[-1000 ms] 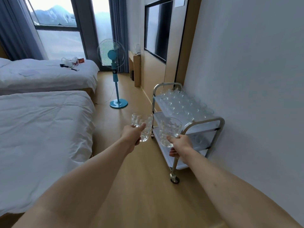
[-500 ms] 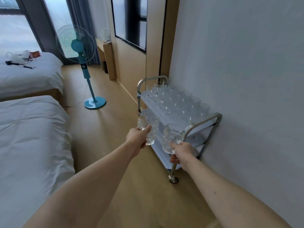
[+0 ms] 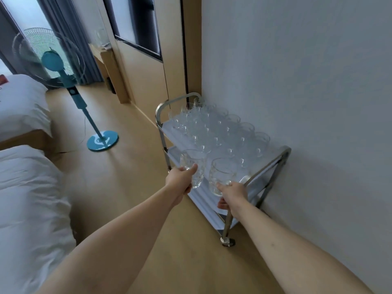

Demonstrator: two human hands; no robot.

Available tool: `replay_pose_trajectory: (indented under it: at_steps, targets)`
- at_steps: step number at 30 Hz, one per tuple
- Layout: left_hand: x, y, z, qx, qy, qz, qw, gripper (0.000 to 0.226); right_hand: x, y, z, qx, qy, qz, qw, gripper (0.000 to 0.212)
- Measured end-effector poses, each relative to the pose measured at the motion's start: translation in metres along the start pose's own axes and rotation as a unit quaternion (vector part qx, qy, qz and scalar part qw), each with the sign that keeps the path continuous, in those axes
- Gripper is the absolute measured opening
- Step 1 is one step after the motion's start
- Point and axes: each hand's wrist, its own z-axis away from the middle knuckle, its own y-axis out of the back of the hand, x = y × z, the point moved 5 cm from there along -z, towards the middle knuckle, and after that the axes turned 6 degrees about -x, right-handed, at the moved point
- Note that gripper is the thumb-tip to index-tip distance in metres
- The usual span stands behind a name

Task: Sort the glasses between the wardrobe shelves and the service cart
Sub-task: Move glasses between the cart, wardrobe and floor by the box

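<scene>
A steel service cart (image 3: 282, 154) with white shelves stands against the right wall. Several clear glasses (image 3: 214, 132) fill its top shelf in rows. My left hand (image 3: 181, 180) grips a clear patterned glass (image 3: 194, 166), held just off the cart's near left side. My right hand (image 3: 233, 195) grips a second clear glass (image 3: 221, 176) over the cart's near end, beside its handle bar. Both glasses are upright and close together. No wardrobe shelves are in view.
Two white beds (image 3: 27, 209) run along the left. A teal standing fan (image 3: 63, 81) stands on the wood floor beyond. A dark wall panel (image 3: 135, 24) and a wooden desk (image 3: 110, 68) lie past the cart. A strip of floor runs between the beds and the cart.
I have come closer to the cart and turned right. Both hands, each still holding its glass, now reach the cart's near end.
</scene>
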Motion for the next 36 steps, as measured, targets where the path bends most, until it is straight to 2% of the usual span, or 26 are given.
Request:
replay_pose_trajectory:
  at_steps: [10, 13, 17, 28, 36]
  targets:
    - [0.009, -0.037, -0.105, -0.059, 0.06, -0.003, 0.996, 0.036, 0.003, -0.007, -0.081, 0.054, -0.057, -0.011, 0.997, 0.045]
    - [0.013, -0.043, -0.137, -0.083, 0.064, -0.01, 0.994, 0.04, 0.001, -0.013, -0.105, 0.081, -0.075, -0.021, 0.994, 0.03]
    - [0.007, -0.046, -0.172, -0.113, 0.088, -0.015, 0.99, 0.041, 0.002, -0.028, -0.125, 0.133, -0.112, -0.019, 0.985, 0.027]
    - [-0.019, -0.059, -0.23, -0.194, 0.152, -0.015, 0.969, 0.033, 0.016, -0.066, -0.155, 0.248, -0.166, -0.088, 0.95, 0.038]
    - [-0.03, -0.076, -0.25, -0.249, 0.184, -0.01, 0.951, 0.035, 0.023, -0.066, -0.168, 0.282, -0.155, -0.059, 0.945, 0.042]
